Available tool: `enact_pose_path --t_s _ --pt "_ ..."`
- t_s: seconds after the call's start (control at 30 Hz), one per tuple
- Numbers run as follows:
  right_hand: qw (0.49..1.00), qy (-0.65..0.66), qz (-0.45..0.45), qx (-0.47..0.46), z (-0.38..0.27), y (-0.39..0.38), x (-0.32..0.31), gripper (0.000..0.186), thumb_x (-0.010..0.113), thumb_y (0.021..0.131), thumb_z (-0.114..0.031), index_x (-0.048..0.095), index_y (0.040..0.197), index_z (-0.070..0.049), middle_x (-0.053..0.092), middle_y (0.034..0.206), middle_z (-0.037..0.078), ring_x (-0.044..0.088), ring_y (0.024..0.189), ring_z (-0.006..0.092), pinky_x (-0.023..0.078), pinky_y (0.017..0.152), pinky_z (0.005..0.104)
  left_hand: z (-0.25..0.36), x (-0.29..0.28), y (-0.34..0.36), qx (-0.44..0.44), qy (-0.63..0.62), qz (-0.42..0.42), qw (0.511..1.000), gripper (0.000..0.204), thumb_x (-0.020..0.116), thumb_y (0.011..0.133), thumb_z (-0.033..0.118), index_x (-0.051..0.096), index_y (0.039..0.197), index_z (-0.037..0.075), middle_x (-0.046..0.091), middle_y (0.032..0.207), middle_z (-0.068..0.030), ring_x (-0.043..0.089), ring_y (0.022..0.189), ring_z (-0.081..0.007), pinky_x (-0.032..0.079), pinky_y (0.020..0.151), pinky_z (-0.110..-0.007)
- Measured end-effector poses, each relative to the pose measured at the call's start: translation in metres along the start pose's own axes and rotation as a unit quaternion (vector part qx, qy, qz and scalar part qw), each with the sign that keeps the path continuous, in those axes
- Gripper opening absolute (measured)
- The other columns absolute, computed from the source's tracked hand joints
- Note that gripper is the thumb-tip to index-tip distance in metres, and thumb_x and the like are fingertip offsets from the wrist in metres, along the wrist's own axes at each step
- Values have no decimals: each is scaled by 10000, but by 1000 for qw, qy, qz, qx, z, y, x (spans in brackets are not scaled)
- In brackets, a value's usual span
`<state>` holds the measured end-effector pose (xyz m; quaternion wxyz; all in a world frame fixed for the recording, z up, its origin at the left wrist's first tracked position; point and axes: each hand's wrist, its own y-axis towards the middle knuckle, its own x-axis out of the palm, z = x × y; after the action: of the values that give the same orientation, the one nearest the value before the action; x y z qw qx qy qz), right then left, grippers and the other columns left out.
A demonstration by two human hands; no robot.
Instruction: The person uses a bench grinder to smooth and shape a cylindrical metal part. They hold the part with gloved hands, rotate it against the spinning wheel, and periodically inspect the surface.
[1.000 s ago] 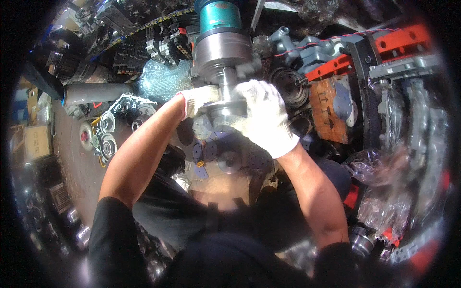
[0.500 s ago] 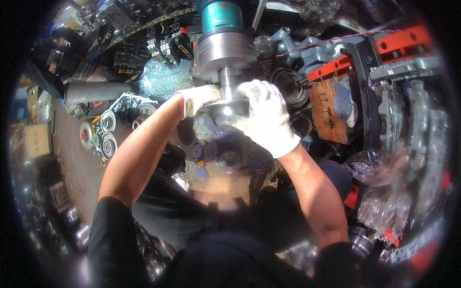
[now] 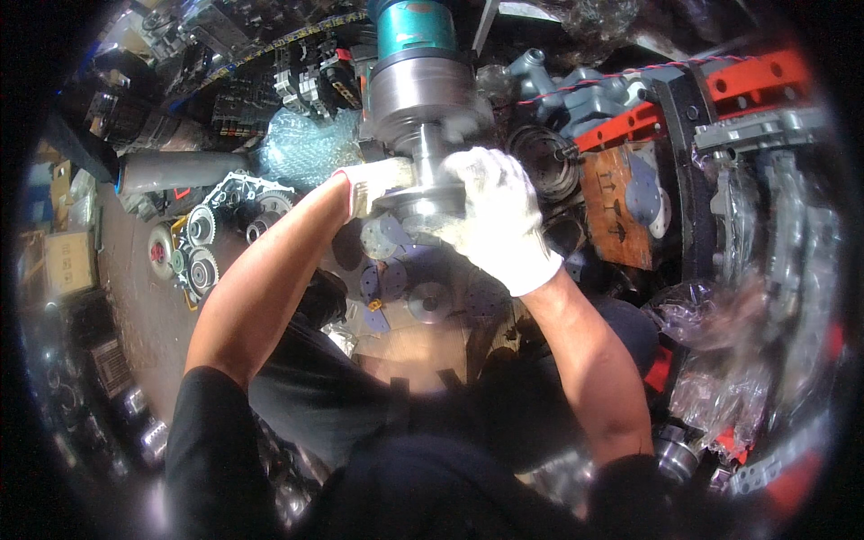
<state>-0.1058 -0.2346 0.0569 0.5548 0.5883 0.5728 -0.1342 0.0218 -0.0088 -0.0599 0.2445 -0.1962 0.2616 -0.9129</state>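
Observation:
A bright metal shaft with a round flange [image 3: 423,195] hangs below a thick cylindrical chuck [image 3: 423,97], whose right side is smeared as if turning. Above it is a teal cylindrical housing [image 3: 414,29]. My left hand [image 3: 376,183], in a white glove, is closed against the flange's left side, its fingertips hidden behind the shaft. My right hand [image 3: 499,211], gloved too, curls round the flange's right side, thumb below. Anything thin between the gloves and the metal is hidden. Perforated purple-grey sanding discs [image 3: 385,281] and a round grey disc [image 3: 430,302] lie beneath.
At left an open gear housing [image 3: 202,243] stands beside a thick grey tube [image 3: 189,171] and bubble wrap [image 3: 310,148]. Brown cardboard with more discs [image 3: 616,211], a black upright bar [image 3: 688,180], a red perforated beam [image 3: 756,81] and plastic-wrapped parts [image 3: 720,387] crowd the right.
Both hands stay round the flanged shaft, with only a very slight shift of the left wrist. The smear on the chuck's right side looks different.

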Motion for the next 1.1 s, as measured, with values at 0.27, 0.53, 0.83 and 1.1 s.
enact_pose_path --t_s 0.27,0.53,0.83,1.1 --pt "1000 6 -20 4 1 0 1 578 883 718 -302 617 1201 -129 605 1083 105 612 1014 325 490 905 496 11 9 -4 -4 -3 10 1000 239 692 1037 191 734 1248 88 740 1039 21 647 865 -74 530 722 -265" --pt "1000 10 -15 -1 1 0 0 602 908 711 -307 606 1195 -113 614 1070 106 617 1002 328 489 900 501 25 11 -17 8 69 -17 997 264 695 1026 164 729 1270 68 752 1087 -7 649 902 -82 543 763 -274" --pt "1000 15 -21 0 2 0 1 627 918 711 -339 606 1203 -109 615 1078 108 621 1000 324 482 898 493 10 3 -6 35 105 -28 993 308 687 1032 210 712 1311 81 748 1083 -16 662 948 -102 550 803 -307" --pt "1000 9 -25 9 1 -2 1 644 926 712 -335 608 1222 -106 623 1097 107 625 1012 324 487 918 502 8 -1 -5 96 229 -37 968 300 692 982 157 719 1258 43 753 1097 -67 686 999 -187 560 850 -351"
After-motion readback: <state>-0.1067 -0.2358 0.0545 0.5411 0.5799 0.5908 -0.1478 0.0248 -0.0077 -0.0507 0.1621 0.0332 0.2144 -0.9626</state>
